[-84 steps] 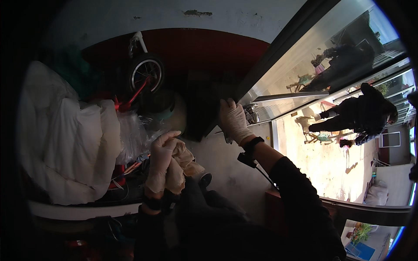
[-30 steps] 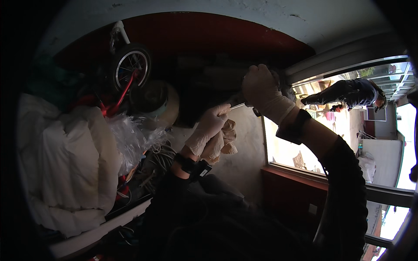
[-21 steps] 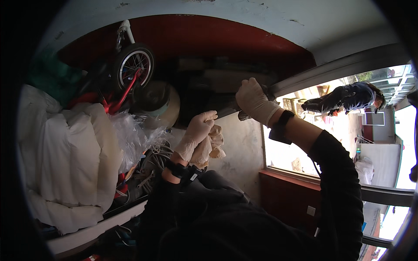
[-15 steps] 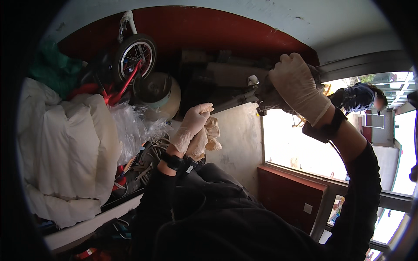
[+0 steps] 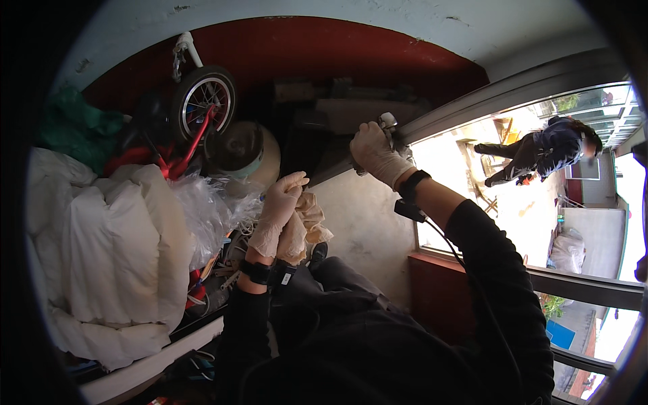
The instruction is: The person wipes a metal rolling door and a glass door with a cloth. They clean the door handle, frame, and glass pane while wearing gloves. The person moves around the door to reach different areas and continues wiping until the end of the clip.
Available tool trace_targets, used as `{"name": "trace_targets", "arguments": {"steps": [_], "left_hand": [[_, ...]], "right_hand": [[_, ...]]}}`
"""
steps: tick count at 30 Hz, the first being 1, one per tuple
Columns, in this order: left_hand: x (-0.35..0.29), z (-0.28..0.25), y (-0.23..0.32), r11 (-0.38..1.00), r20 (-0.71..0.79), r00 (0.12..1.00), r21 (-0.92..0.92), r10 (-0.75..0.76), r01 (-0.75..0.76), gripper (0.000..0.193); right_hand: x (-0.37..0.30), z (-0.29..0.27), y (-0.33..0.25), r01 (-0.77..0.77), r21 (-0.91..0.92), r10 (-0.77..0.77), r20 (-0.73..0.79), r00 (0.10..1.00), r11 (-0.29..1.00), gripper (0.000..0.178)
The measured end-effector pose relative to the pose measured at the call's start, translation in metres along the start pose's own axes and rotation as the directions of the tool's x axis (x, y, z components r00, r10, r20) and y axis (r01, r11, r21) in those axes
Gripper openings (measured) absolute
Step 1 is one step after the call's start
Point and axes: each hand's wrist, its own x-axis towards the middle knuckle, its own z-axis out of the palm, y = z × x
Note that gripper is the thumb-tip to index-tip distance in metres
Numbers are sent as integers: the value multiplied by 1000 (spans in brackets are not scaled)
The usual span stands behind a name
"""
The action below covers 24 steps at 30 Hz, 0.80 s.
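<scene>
My left hand (image 5: 277,209), in a white glove, is closed on a crumpled beige cloth (image 5: 312,219) that hangs beside the wrist. Its fingertips lie next to the near end of a dark metal bar (image 5: 331,170), perhaps a door edge; whether they touch it I cannot tell. Farther right, my gloved right hand (image 5: 378,156) is closed around a dark rag (image 5: 399,144), mostly hidden by the fingers. It presses at the bar, right beside a silver knob (image 5: 387,121).
White bedding (image 5: 121,250) and clear plastic (image 5: 209,209) are piled at left. Behind them stand a red-framed bike wheel (image 5: 206,104) and a round container (image 5: 260,155). A person (image 5: 560,148) is outside beyond the window frame (image 5: 499,101). A red low wall (image 5: 439,290) stands at right.
My right hand has moved left along the bar with the dark rag, from the window side to beside the silver knob. My left hand still holds the beige cloth, shifted slightly left and down.
</scene>
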Motion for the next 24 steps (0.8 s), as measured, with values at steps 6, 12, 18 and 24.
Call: {"name": "trace_targets", "arguments": {"steps": [6,12,18,24], "left_hand": [[-3,-11,8,1000,-60,998,19,-15,16,32],[6,-5,38,984,-25,996,163,80,-75,31],[30,32,79,968,165,984,249,-69,26,45],[67,110,126,909,419,901,325,111,-262,54]], "right_hand": [[-27,-22,-62,-72,561,158,-106,982,825,16],[-60,23,-138,-534,799,615,574,541,-276,26],[-76,51,-138,159,294,335,840,428,-942,25],[-49,119,-150,557,152,389,857,337,-817,21]]}}
